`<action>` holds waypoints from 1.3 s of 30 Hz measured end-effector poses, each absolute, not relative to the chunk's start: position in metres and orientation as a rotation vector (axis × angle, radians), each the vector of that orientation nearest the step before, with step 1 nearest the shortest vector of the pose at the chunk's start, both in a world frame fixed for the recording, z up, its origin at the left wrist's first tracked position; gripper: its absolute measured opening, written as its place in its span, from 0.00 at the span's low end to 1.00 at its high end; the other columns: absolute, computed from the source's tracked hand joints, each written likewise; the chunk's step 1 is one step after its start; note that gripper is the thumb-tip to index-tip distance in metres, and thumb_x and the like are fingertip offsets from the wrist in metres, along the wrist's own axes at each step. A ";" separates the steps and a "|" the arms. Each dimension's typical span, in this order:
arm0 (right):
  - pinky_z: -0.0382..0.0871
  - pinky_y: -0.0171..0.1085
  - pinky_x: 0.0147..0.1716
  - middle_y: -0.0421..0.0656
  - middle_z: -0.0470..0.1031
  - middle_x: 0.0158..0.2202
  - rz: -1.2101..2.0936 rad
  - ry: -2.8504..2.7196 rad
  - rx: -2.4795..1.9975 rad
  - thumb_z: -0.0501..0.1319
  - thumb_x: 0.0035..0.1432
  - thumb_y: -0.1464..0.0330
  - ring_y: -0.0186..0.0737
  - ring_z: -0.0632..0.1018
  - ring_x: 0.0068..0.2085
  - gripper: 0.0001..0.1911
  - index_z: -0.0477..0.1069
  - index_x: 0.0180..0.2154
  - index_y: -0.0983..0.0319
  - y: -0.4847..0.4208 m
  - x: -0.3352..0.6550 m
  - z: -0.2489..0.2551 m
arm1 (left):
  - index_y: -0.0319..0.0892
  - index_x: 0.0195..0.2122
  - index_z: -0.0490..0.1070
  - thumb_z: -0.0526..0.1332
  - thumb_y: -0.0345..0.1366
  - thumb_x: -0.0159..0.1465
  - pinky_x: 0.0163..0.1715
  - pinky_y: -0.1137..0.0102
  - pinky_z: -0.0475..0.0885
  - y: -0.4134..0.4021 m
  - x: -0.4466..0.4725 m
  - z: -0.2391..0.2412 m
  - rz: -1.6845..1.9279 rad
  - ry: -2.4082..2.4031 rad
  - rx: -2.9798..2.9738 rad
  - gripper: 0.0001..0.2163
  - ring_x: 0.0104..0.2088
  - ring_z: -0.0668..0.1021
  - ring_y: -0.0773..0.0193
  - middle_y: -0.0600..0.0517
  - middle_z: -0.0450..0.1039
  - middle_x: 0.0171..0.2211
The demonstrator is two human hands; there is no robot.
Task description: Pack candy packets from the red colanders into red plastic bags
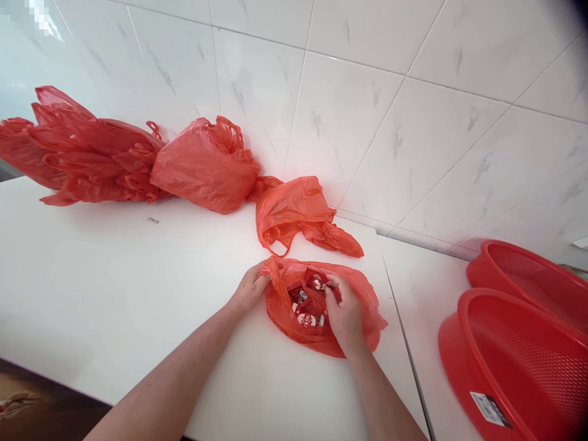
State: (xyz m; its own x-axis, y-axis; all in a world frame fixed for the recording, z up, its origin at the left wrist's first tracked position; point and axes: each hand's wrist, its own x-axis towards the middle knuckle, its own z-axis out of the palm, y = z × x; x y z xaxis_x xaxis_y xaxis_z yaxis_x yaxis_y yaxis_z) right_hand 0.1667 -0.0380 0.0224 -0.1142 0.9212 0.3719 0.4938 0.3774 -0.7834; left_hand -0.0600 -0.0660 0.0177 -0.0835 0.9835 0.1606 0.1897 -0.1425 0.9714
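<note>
A red plastic bag [285, 327] lies with its mouth spread on the white table in front of me. My left hand [250, 288] is closed on the bag's left rim, fingers pinching the bunched plastic. Reaching into the mouth, my right hand [346, 312] pinches a small red wrapped packet [316, 280] with a shiny silvery part. Beneath it inside the bag are several small red items, among them a red and white packet [310, 320] with a double-happiness character. The bag's folds and my right hand hide part of the contents.
Behind the bag lies a loose crumpled red bag [294, 205]. A fuller red bag [202, 168] and a heap of red bags [101, 159] rest along the tiled wall [358, 122]. Two red plastic baskets [463, 355] stand at right, beyond a table seam.
</note>
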 end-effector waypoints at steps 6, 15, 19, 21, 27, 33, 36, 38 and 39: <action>0.69 0.40 0.39 0.42 0.73 0.35 0.478 -1.933 -1.089 0.55 0.58 0.71 0.41 0.73 0.39 0.04 0.68 0.32 0.59 -0.038 0.168 0.027 | 0.38 0.41 0.71 0.51 0.44 0.64 0.45 0.63 0.71 -0.067 -0.059 0.019 1.312 1.333 1.403 0.16 0.45 0.75 0.53 0.46 0.75 0.45; 0.68 0.41 0.40 0.42 0.75 0.37 0.599 -1.873 -1.203 0.54 0.61 0.65 0.41 0.74 0.39 0.06 0.69 0.36 0.58 -0.037 0.169 0.020 | 0.39 0.42 0.71 0.51 0.45 0.64 0.45 0.62 0.71 -0.067 -0.060 0.020 1.288 1.356 1.395 0.17 0.46 0.75 0.52 0.46 0.76 0.44; 0.68 0.44 0.43 0.43 0.75 0.39 0.525 -2.028 -1.238 0.58 0.58 0.64 0.45 0.73 0.43 0.07 0.72 0.39 0.57 -0.034 0.169 0.016 | 0.38 0.41 0.72 0.51 0.47 0.64 0.45 0.63 0.72 -0.067 -0.059 0.021 1.294 1.354 1.408 0.18 0.46 0.75 0.52 0.45 0.75 0.45; 0.67 0.46 0.43 0.44 0.74 0.38 0.476 -2.121 -1.244 0.60 0.57 0.64 0.46 0.72 0.42 0.08 0.73 0.39 0.57 -0.034 0.169 0.016 | 0.38 0.42 0.72 0.51 0.47 0.64 0.45 0.63 0.72 -0.067 -0.059 0.021 1.299 1.357 1.415 0.19 0.46 0.76 0.52 0.45 0.75 0.45; 0.68 0.46 0.45 0.45 0.74 0.40 0.420 -2.087 -1.194 0.55 0.60 0.66 0.45 0.72 0.45 0.10 0.74 0.40 0.57 -0.031 0.168 0.014 | 0.38 0.41 0.72 0.50 0.47 0.64 0.46 0.63 0.71 -0.066 -0.060 0.020 1.292 1.362 1.426 0.19 0.46 0.76 0.52 0.46 0.76 0.45; 0.65 0.49 0.52 0.46 0.72 0.50 0.400 -2.056 -1.227 0.51 0.59 0.72 0.47 0.70 0.52 0.20 0.67 0.53 0.58 -0.024 0.166 0.009 | 0.38 0.43 0.72 0.50 0.45 0.64 0.46 0.61 0.71 -0.067 -0.059 0.021 1.273 1.365 1.419 0.18 0.46 0.75 0.51 0.46 0.75 0.45; 0.65 0.50 0.52 0.46 0.71 0.51 0.422 -2.057 -1.253 0.52 0.59 0.72 0.48 0.69 0.53 0.21 0.66 0.54 0.59 -0.023 0.166 0.007 | 0.38 0.43 0.72 0.50 0.46 0.64 0.46 0.61 0.71 -0.067 -0.059 0.022 1.276 1.360 1.413 0.18 0.46 0.75 0.51 0.45 0.75 0.44; 0.65 0.50 0.51 0.46 0.72 0.50 0.423 -2.038 -1.284 0.53 0.58 0.71 0.48 0.69 0.52 0.19 0.67 0.52 0.59 -0.023 0.166 0.008 | 0.38 0.42 0.72 0.51 0.46 0.64 0.46 0.61 0.71 -0.067 -0.059 0.022 1.284 1.354 1.405 0.18 0.47 0.75 0.51 0.45 0.75 0.44; 0.66 0.50 0.50 0.46 0.73 0.49 0.431 -2.025 -1.302 0.54 0.58 0.71 0.48 0.70 0.51 0.18 0.68 0.50 0.58 -0.023 0.166 0.009 | 0.39 0.42 0.72 0.51 0.46 0.64 0.47 0.61 0.70 -0.067 -0.059 0.022 1.284 1.351 1.401 0.18 0.47 0.75 0.51 0.46 0.75 0.45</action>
State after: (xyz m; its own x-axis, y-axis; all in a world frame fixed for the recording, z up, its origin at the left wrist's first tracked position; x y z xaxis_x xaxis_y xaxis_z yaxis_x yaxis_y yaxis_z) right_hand 0.1655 -0.0234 0.0088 -0.2667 0.8919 0.3653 0.6659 0.4445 -0.5992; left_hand -0.0588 -0.0666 0.0221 -0.0797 0.9870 0.1396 0.1892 -0.1225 0.9743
